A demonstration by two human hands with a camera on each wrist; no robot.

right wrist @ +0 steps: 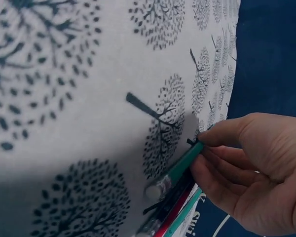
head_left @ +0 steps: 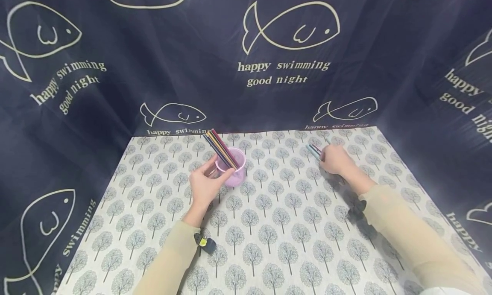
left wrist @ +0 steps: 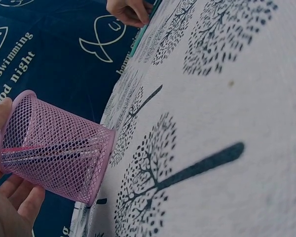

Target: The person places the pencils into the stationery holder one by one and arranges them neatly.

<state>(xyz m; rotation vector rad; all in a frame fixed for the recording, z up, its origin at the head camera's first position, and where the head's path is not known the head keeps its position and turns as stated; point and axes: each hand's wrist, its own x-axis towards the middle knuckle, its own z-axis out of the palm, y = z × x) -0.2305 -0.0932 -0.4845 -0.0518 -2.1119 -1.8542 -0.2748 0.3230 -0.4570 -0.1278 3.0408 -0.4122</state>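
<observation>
My left hand (head_left: 203, 185) grips a pink mesh pen cup (head_left: 233, 179) at the left of the table, thumb and fingers around its side. Several coloured pencils (head_left: 221, 150) lean out of the cup toward the back left; through the mesh (left wrist: 64, 148) their lower ends show in the left wrist view. Farther right, my right hand (head_left: 336, 159) is low over the cloth at a small bunch of pens. In the right wrist view, its thumb and fingers pinch the end of a teal pen (right wrist: 183, 167). A red pen (right wrist: 176, 210) and other dark and green pens lie beside it, partly hidden.
A white tablecloth (head_left: 265, 235) printed with trees covers the table. Dark blue curtains (head_left: 215, 51) with fish drawings and lettering hang behind the back edge and at both sides. A small dark device with a yellow-green patch (head_left: 202, 242) is at the left wrist.
</observation>
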